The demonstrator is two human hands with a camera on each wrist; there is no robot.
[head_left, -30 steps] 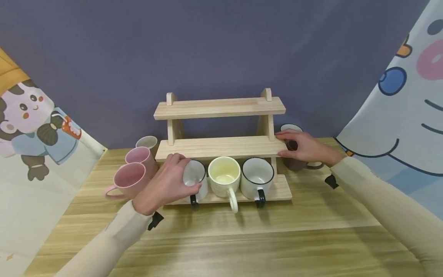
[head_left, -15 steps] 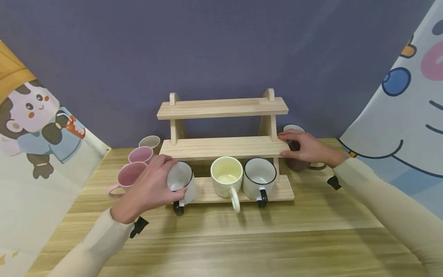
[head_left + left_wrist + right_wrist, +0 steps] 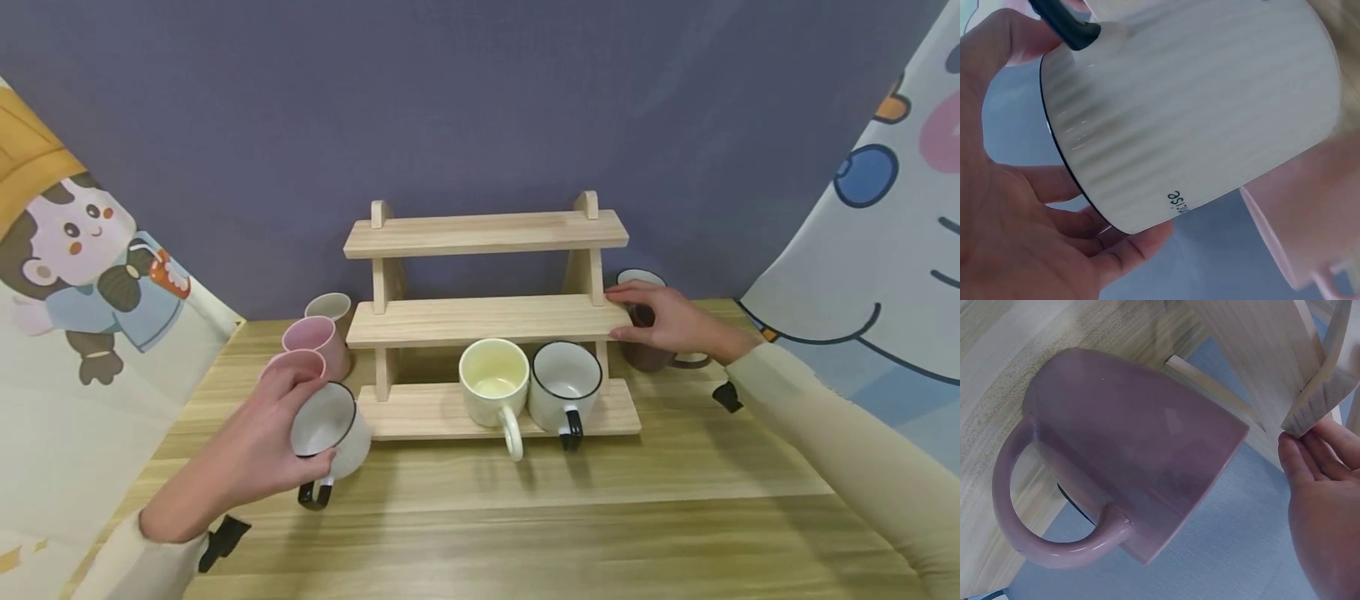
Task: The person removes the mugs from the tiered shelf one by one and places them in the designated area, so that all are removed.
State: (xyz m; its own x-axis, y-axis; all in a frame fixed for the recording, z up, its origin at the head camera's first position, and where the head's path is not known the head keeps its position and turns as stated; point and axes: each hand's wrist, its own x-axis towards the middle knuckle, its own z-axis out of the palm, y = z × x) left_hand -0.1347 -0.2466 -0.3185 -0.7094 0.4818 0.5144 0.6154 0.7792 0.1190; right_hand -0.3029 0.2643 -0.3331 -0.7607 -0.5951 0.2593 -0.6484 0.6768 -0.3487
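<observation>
My left hand [image 3: 251,442] grips the rim of a white mug [image 3: 348,446] with a black rim and black handle, left of the wooden rack [image 3: 480,321]. Up close in the left wrist view, the thumb and fingers of the hand [image 3: 1029,206] lie at either side of the ribbed mug [image 3: 1197,112]. My right hand [image 3: 667,321] pinches the right end of the middle shelf; in the right wrist view the fingertips of the hand [image 3: 1322,481] hold the board's end [image 3: 1313,409]. A yellow mug [image 3: 483,404] and another white mug [image 3: 555,408] stand on the bottom shelf.
Two pink mugs and a greyish one [image 3: 330,307] stand left of the rack, the front pink mug [image 3: 300,360] partly behind my left hand. Right of the rack are a brown mug [image 3: 1129,431] and a black-rimmed mug [image 3: 639,277]. A dark wall [image 3: 480,108] rises behind.
The left hand has carried the white mug off the bottom shelf, leftward and toward the front. My right hand keeps its hold on the rack. The view has shifted slightly.
</observation>
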